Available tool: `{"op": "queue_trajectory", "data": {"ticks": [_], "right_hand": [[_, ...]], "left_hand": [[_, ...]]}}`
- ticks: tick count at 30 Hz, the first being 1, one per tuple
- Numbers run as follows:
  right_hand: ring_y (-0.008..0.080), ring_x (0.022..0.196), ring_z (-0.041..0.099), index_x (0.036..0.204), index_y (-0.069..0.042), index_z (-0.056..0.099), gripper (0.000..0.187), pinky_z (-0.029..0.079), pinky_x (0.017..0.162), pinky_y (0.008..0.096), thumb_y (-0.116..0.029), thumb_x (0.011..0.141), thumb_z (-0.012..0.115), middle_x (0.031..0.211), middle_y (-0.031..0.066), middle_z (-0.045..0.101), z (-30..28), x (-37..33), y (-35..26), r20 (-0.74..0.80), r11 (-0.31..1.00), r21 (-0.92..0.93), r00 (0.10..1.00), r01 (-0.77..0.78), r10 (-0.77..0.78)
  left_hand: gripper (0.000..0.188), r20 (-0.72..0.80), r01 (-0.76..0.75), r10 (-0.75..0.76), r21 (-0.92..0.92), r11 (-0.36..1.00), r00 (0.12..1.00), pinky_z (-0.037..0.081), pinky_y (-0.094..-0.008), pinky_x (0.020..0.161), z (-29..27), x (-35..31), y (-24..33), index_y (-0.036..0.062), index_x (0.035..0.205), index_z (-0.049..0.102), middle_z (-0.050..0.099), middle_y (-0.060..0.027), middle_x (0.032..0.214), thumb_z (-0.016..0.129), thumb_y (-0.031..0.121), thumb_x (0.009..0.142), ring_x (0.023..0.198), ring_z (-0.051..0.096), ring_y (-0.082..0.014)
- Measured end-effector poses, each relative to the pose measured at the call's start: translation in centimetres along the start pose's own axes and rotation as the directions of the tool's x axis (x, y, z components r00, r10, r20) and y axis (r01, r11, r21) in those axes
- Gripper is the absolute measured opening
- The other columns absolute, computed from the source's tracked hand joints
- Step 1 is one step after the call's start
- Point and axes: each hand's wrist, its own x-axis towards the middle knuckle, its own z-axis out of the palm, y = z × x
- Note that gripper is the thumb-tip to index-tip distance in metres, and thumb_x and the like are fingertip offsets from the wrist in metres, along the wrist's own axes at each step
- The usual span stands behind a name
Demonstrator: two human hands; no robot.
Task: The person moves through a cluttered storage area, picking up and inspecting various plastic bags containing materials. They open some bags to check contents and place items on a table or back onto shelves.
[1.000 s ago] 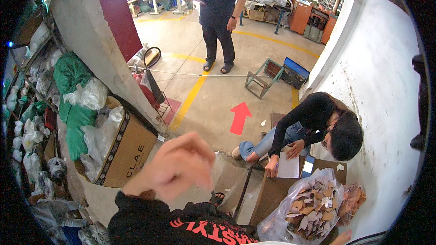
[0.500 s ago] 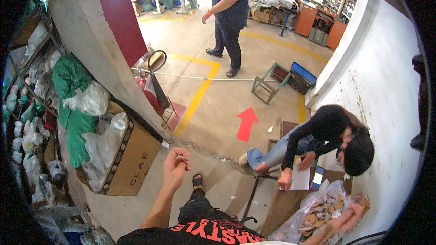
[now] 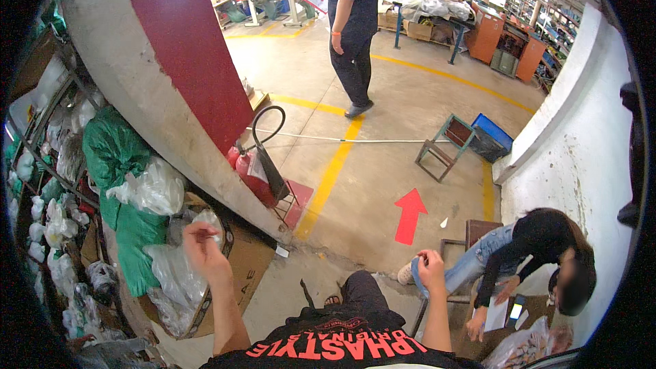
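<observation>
My left hand point(image 3: 203, 249) is raised in front of the cardboard box at the left, its fingers loosely curled and a little blurred, with nothing visible in them. My right hand point(image 3: 431, 271) hangs in the air right of the middle, fingers curled in, and no object shows in it. In the picture it overlaps the knee of a seated person point(image 3: 540, 242) in a black top and torn jeans. That person bends over white paper point(image 3: 495, 316), beside a phone with a lit screen point(image 3: 516, 307) and a clear plastic bag of small pieces point(image 3: 529, 348).
A doorway opens ahead, with a red arrow point(image 3: 411, 215) on its floor. A white pole point(image 3: 328, 139) crosses the way near an overturned stool point(image 3: 445, 148) and a blue-topped crate point(image 3: 490, 137). Fire extinguishers point(image 3: 254, 176) stand left. Bags point(image 3: 116, 147) fill the cardboard box point(image 3: 249, 260). Beyond stands another person point(image 3: 354, 34).
My right hand has moved from above the plastic bag to the middle right. My left hand has shifted left, toward the box. The standing person has stepped, and a red-and-white sheet shows beside them.
</observation>
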Motion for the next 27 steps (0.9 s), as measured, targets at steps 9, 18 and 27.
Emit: {"op": "queue_trajectory", "data": {"ticks": [9, 18, 27], "right_hand": [[0.0221, 0.069, 0.065, 0.097, -0.006, 0.07, 0.026, 0.051, 0.061, 0.0358, -0.028, 0.095, 0.057, 0.084, 0.0085, 0.07, 13.2, 10.4, 23.6, 0.602, 0.788, -0.337, 0.526, -0.515, 0.601], [0.0219, 0.068, 0.066, 0.104, -0.009, 0.069, 0.023, 0.051, 0.058, 0.0419, -0.023, 0.096, 0.053, 0.081, 0.0068, 0.069, 19.9, 40.4, 24.6, 0.578, 0.553, -0.645, 0.137, -0.527, 0.804], [0.0131, 0.061, 0.059, 0.107, -0.007, 0.065, 0.024, 0.044, 0.05, 0.026, -0.024, 0.1, 0.05, 0.082, 0.0065, 0.068, 38.0, 78.0, 9.4, 0.692, 0.92, -0.046, 0.652, -0.389, 0.311]], "left_hand": [[0.063, -0.279, -0.223, 0.567, 0.719, 0.658, 0.775, 0.028, -0.0488, 0.119, 7.2, 19.0, -10.1, -0.0037, 0.157, 0.019, 0.027, -0.0269, 0.158, 0.045, 0.024, 0.107, 0.146, 0.031, -0.0387], [0.077, -0.598, 0.192, 0.708, 0.797, 0.572, 0.376, 0.027, -0.0517, 0.121, 9.1, 25.8, -14.6, -0.0039, 0.16, 0.009, 0.014, -0.0277, 0.165, 0.033, 0.045, 0.105, 0.15, 0.025, -0.0413], [0.078, -0.633, 0.34, 0.746, 0.762, 0.551, 0.208, 0.035, -0.0535, 0.117, 13.0, 27.5, -14.1, -0.0005, 0.16, 0.014, 0.022, -0.0261, 0.163, 0.034, 0.049, 0.104, 0.146, 0.033, -0.0399]]}}
